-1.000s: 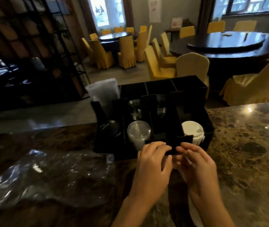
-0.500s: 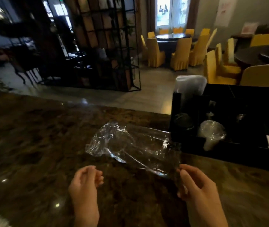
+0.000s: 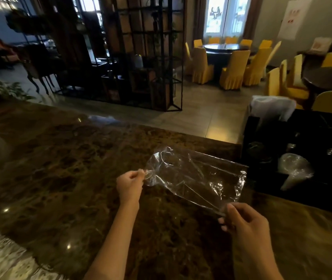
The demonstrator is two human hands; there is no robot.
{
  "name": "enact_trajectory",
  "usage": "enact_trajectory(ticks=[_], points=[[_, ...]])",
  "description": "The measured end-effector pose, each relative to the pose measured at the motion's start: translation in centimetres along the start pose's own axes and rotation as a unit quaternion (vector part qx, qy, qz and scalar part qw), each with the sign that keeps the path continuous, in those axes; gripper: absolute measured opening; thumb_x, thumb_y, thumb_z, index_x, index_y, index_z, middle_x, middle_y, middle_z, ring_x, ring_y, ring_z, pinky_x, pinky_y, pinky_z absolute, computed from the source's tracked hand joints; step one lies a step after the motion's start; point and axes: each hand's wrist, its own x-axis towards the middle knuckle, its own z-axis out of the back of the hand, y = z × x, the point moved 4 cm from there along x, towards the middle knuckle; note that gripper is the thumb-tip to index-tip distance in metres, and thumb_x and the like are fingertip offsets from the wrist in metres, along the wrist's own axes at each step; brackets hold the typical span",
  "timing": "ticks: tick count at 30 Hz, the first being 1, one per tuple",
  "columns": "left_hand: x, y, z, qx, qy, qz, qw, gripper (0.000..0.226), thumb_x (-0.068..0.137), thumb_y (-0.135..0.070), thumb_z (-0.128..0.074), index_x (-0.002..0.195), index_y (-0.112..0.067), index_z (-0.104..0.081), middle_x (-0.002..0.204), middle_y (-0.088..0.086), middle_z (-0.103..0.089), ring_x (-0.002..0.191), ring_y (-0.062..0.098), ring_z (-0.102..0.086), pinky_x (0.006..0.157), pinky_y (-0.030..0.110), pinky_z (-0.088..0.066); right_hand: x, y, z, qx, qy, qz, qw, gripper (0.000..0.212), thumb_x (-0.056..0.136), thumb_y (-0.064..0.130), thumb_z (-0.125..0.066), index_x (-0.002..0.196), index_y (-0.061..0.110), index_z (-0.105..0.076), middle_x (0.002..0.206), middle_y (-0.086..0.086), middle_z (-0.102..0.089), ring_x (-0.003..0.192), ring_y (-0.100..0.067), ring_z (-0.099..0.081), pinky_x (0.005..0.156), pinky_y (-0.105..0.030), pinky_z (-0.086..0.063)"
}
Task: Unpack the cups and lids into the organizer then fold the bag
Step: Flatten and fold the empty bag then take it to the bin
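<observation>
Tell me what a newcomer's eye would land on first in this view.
First, the clear plastic bag, stretched above the dark marble counter between the two hands: the left hand pinches its left corner, the right hand its near right corner. Next, the black organizer at the right edge, holding a stack of clear cups lying on its side. Beyond the counter, yellow-covered chairs ring a round table in the dining room.

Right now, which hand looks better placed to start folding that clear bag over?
Probably the left hand: it pinches the bag's free left corner; the right hand anchors the near edge.
</observation>
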Motion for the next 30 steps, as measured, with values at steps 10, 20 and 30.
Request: enact_trajectory(ticks=[10,20,30], points=[[-6.5,6.1,1.9,-0.12,-0.02,0.156,0.98,0.012,0.091,-0.007,-0.066,0.08,-0.007,-0.072,0.079,0.012,-0.073,0.076,0.023,-0.067,0.067,0.034,-0.056,-4.9,-3.8,8.8,-0.021,-0.122,-0.013,0.992,0.015,0.085,-0.012,-0.064,0.072,-0.007,-0.067,0.057,-0.02,-0.07,0.049,-0.013,-0.069,0.047,-0.014,-0.054],[-12.1,8.5,1.3,-0.173,0.043,0.228,0.957,0.008,0.088,0.002,-0.066,0.095,0.002,-0.068,0.091,0.022,-0.072,0.083,0.03,-0.072,0.067,0.033,-0.059,-9.5,-4.7,15.0,-0.136,-0.193,-0.041,0.971,0.016,0.064,-0.011,-0.084,0.067,-0.004,-0.07,0.055,-0.006,-0.072,0.043,-0.008,-0.064,0.047,-0.005,-0.049],[-12.4,5.8,0.9,0.074,0.255,0.111,0.958,0.02,0.088,-0.021,-0.072,0.074,-0.01,-0.079,0.057,0.004,-0.068,0.061,0.02,-0.061,0.056,0.03,-0.048,-9.8,-3.8,18.1,-0.134,-0.18,-0.042,0.973,0.037,0.059,-0.026,-0.079,0.076,0.006,-0.073,0.068,0.007,-0.077,0.053,0.007,-0.066,0.06,0.003,-0.046]])
